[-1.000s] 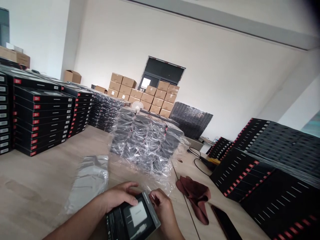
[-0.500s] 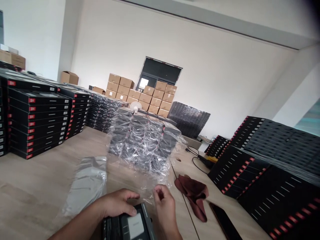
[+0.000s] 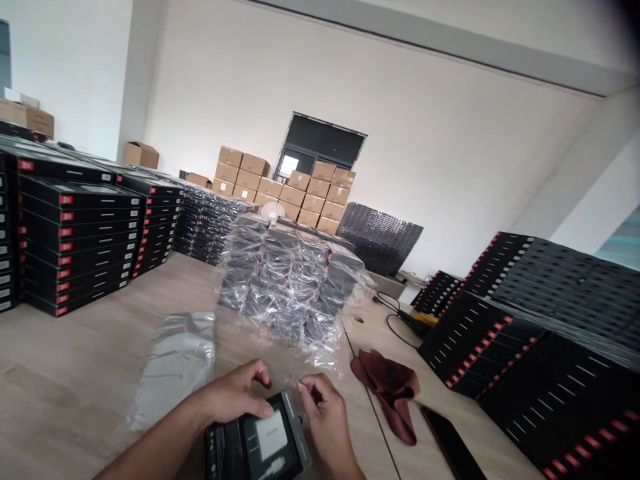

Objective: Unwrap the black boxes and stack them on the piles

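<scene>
A black charger box point(image 3: 240, 450), printed with a white plug and a cable end, tilts at the bottom middle of the head view. My left hand point(image 3: 235, 397) grips it with the thumb on the printed face; the other fingers curl past its far edge. Close by the box's right end, my right hand point(image 3: 325, 413) is closed in a pinch, thumb against forefinger. Whatever sits between those fingertips, if anything, is too small to make out. Left of my left hand lie flat clear plastic bags point(image 3: 175, 360) on the wooden table point(image 3: 60, 373).
Ahead stand stacked boxes in clear wrap point(image 3: 295, 287). Black boxes with red labels point(image 3: 95, 247) are piled at left, more black boxes point(image 3: 530, 393) at right. A dark red cloth point(image 3: 387, 393) and a phone point(image 3: 453, 443) lie right of my hands. Cartons point(image 3: 300, 193) rise behind.
My right hand moved slightly off the box's end, then came back close to it. The box dipped lower and rose a little again, staying in my left hand.
</scene>
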The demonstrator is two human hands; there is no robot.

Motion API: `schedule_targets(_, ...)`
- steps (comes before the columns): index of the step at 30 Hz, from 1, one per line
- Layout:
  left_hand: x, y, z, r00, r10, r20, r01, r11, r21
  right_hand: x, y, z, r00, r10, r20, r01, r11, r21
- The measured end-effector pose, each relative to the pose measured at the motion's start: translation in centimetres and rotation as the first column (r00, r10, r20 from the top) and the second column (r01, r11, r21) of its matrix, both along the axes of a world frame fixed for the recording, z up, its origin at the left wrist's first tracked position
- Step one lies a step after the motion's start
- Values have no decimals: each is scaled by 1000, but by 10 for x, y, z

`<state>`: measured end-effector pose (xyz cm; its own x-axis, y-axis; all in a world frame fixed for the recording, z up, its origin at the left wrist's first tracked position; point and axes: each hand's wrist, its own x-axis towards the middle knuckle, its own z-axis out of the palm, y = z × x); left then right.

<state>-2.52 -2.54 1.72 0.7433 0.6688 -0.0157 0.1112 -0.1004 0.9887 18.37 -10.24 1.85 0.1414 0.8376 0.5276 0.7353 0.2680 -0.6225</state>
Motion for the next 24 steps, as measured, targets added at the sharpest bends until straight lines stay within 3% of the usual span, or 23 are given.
schedule_targets(6,10,3,-14,994,72,88,-76,996,37,-2,-2,2,1000,-5,9,5,1000,28)
schedule_targets(10,14,3,-14,977,92,193,-92,996,-7,-4,-1,3,995,36,92,-40,998,46)
schedule_targets(13,14,1,-10,988,109,110,-114,993,35,-5,-1,4,983,51,175,-61,997,53)
schedule_targets(15,13,1,-10,992,119,46,-123,987,103,-5,-1,4,971,3,238,-24,996,85)
schedule_targets(17,13,2,-12,992,125,33,-129,978,162,-2,-2,3,948,-119,296,90,990,110)
schedule_targets(19,14,2,-15,985,171,35,-175,964,198,3,-2,1,907,-273,320,270,961,52)
schedule_targets(21,15,3,-18,970,240,23,-240,948,209,9,-1,-2,902,-347,258,385,916,-112)
schedule_targets(24,16,1,-19,961,277,-6,-269,939,217,15,1,-6,943,-324,73,330,893,-305)
